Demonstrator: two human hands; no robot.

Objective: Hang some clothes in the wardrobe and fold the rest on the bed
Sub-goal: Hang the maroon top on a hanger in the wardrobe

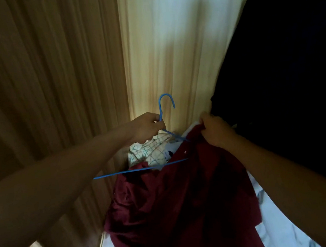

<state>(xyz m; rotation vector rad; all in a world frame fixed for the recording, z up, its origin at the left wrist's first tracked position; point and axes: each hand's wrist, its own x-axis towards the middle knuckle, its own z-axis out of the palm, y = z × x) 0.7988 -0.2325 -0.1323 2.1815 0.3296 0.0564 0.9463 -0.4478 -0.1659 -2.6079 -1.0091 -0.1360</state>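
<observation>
In front of the pale wooden wardrobe panel (168,49), a dark red shirt (179,204) hangs crumpled and loose, buttons showing on its front, half draped over a thin blue hanger (139,170). The left hand (148,128) is curled tight round the hanger's neck just under the hook. The right hand (216,130) pinches the shirt's upper edge in bunched fingers. The shirt sags below and between both hands, over a pale patterned cloth (151,150).
</observation>
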